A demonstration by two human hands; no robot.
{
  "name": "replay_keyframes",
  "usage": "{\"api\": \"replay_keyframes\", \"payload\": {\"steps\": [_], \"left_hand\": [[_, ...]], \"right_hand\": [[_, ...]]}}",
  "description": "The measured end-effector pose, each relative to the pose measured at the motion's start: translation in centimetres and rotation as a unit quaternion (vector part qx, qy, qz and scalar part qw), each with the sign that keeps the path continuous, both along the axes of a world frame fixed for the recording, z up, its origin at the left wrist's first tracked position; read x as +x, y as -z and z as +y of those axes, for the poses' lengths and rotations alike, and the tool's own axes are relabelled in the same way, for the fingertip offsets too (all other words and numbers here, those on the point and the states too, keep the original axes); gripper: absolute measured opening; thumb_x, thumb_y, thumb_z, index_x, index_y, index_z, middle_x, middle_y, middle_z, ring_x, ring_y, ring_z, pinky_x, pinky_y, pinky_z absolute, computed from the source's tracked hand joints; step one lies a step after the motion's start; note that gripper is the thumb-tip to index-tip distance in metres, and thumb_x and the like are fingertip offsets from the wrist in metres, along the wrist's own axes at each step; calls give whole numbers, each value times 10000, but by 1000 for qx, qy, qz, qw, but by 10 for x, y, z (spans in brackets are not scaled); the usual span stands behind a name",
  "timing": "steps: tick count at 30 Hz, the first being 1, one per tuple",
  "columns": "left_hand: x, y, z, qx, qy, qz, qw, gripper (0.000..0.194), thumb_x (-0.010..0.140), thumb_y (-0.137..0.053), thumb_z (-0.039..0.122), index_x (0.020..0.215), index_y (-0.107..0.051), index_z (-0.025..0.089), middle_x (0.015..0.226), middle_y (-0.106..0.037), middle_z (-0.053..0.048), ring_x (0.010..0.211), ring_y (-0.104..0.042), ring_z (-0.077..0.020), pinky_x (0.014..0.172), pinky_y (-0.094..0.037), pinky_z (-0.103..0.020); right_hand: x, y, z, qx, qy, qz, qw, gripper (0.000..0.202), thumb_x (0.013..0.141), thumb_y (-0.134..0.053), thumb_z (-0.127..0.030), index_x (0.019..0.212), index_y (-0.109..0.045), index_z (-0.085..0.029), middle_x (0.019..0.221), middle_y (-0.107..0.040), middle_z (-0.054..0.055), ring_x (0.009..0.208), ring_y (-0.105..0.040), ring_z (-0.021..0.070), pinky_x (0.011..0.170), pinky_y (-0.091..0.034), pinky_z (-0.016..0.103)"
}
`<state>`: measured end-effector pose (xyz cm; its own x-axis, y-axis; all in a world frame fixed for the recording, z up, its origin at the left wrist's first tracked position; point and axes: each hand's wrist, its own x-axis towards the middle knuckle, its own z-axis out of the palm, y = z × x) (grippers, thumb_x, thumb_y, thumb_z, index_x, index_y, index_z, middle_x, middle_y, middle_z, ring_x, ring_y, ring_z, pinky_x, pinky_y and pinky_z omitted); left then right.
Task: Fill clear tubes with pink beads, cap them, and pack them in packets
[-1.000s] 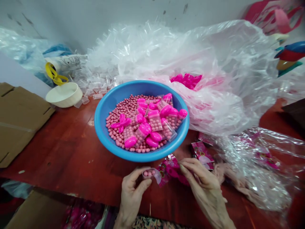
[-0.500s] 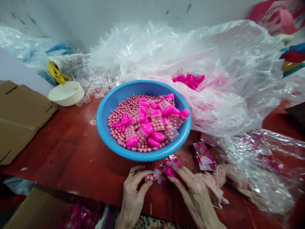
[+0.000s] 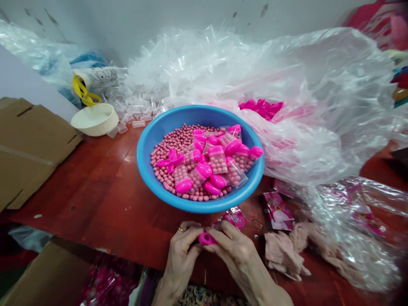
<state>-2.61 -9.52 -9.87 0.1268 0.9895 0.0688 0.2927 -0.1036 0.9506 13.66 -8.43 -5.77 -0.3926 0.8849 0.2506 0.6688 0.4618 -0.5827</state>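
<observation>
Clock positions are read from the blue bowl (image 3: 200, 205), twelve being farthest from the wearer. At six o'clock, the right hand (image 3: 237, 246) has closed in on the left hand (image 3: 183, 244), and both grip at a pink cap (image 3: 206, 239); the clear container visible earlier in the left fingers is now hidden, so the cap appears to meet its mouth, though its seating cannot be told. On the red tabletop (image 3: 105, 204) lie cardboard (image 3: 35, 148) at nine, a white dish (image 3: 95, 122) at ten, a translucent bag (image 3: 318, 140) at two and a pale cloth (image 3: 283, 257) at four; a marked wall (image 3: 178, 17) stands at twelve.
</observation>
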Motion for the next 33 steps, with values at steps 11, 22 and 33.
{"api": "replay_keyframes", "payload": {"steps": [11, 22, 33], "left_hand": [[2, -3, 1, -9, -14, -44, 999, 275, 742, -635, 16, 905, -749, 206, 868, -697, -73, 838, -651, -224, 758, -525, -317], [-8, -10, -1, -53, 43, -175, 982, 251, 853, -605, 306, 1078, -709, 266, 1061, -729, -61, 1008, -639, -225, 888, -490, -302], [1, -26, 1, -237, -41, -295, 925, 139, 796, -664, 190, 855, -779, 242, 931, -772, -31, 901, -673, -184, 832, -493, -237]], "right_hand": [[-10, -5, 3, 118, -22, -135, 984, 339, 944, -333, -94, 847, -657, -121, 650, -649, 61, 591, -573, 211, 519, -481, 320], [-6, -1, -1, 98, -30, -133, 986, 153, 881, -498, -69, 877, -630, -147, 690, -670, 29, 592, -601, 193, 519, -484, 290], [-10, -3, 0, 135, -21, -113, 984, 306, 888, -377, -15, 834, -668, -92, 665, -691, 90, 571, -610, 205, 502, -512, 294]]}}
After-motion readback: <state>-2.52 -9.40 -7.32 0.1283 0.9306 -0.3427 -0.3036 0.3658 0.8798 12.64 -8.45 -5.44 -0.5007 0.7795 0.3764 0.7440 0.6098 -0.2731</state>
